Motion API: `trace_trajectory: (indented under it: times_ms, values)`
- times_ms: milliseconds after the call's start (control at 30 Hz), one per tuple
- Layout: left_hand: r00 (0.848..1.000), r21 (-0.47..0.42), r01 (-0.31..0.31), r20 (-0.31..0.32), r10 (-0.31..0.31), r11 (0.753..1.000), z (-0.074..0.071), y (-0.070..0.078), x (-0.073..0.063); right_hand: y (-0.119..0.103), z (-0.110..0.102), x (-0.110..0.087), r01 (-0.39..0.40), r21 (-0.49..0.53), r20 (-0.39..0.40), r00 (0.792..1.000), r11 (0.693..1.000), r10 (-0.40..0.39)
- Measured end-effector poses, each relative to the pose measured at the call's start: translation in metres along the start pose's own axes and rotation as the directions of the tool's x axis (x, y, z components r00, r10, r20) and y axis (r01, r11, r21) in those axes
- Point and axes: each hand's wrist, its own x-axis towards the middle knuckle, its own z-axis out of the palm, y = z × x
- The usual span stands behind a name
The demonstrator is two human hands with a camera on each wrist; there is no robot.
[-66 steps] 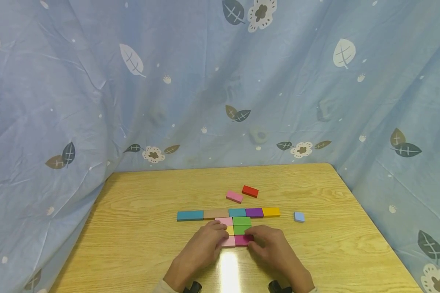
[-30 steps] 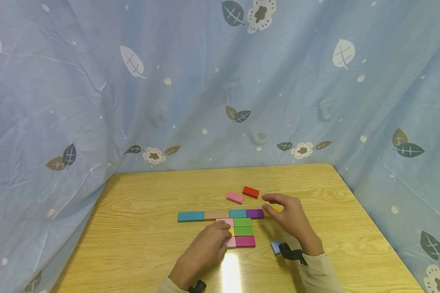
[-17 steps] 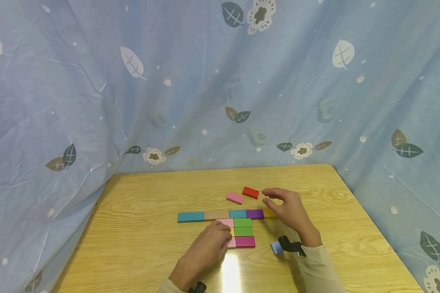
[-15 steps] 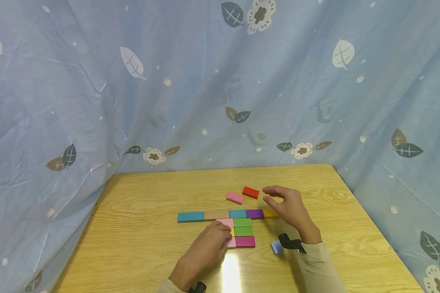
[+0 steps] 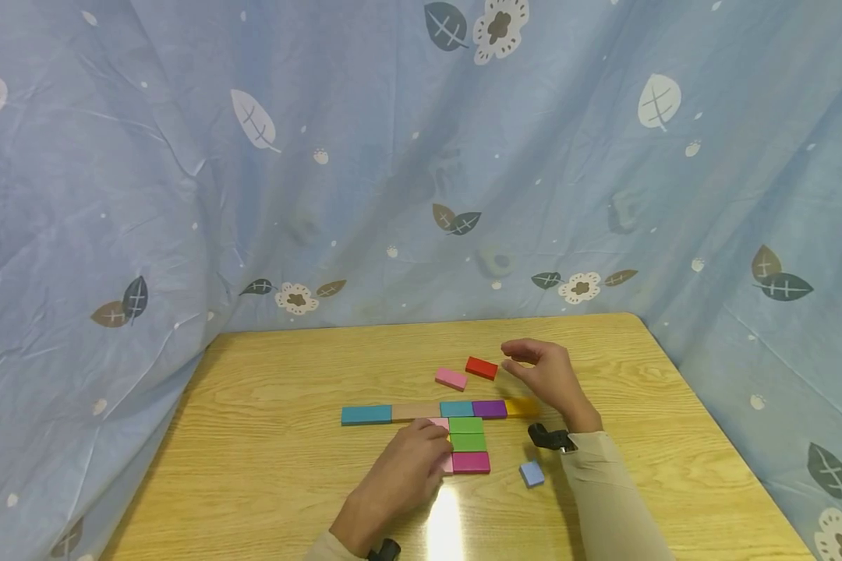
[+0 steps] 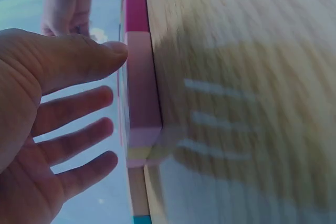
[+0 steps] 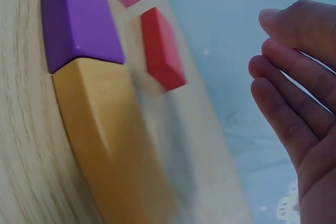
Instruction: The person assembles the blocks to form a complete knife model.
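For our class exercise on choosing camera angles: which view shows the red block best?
The right wrist view: the red block appears whole and largest there, though slightly blurred. The head view also shows it whole, but small, near the right hand. The left wrist view does not show it.

From where I stand, 0 readable texts, labels, brands, numbers or signs: none on blocks [image 5: 471, 463], table [image 5: 267, 467] or cloth [image 5: 365, 156].

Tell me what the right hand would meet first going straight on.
Likely the red block, just left of the right hand in the head view; the hand's height is unclear, so it might pass above.
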Motion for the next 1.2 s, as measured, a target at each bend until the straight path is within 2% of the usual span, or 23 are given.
trace_trajectory:
  times_ms: [300,533,800,1200]
  values:
    - [0.995,0.019,0.043,0.091,-0.045,0.999,0.005,0.009,0.018,0.023,0.019,0.006,-0.102,0.117,0.066,0.993,0.988,0.094]
    - [0.985,0.043,0.09,0.145,-0.096,0.995,0.008,0.011,0.025,0.026,0.025,0.008,-0.137,0.087,0.111,0.986,0.987,0.127]
    - [0.982,0.036,0.098,0.157,-0.103,0.994,0.008,0.011,0.024,0.025,0.028,0.007,-0.208,0.047,0.144,0.969,0.977,0.2]
    - [0.983,0.028,0.099,0.151,-0.102,0.995,0.008,0.01,0.023,0.028,0.029,0.006,-0.176,-0.019,0.119,0.977,0.984,0.177]
